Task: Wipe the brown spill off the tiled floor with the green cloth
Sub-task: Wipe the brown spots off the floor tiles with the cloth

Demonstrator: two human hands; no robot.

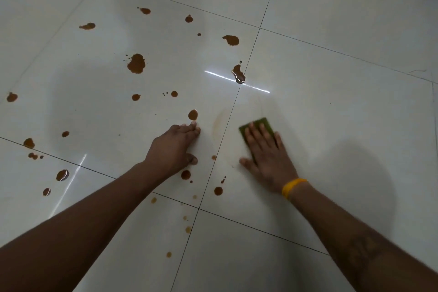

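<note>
Flanking a faint smear (221, 125): brown drops (137, 63), braced left hand (176, 143).

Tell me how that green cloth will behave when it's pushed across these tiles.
The green cloth lies flat under the right hand, so it probably stays thin and pliant. The glossy tiled floor suggests it glides easily. The faint brown smear beside it hints it may spread liquid before absorbing it.

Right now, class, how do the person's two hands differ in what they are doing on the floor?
The right hand lies flat on the green cloth; the left hand touches bare tile on its fingertips. The right wrist wears a yellow band; the left wrist is bare. Both rest on the tiled floor.
</note>
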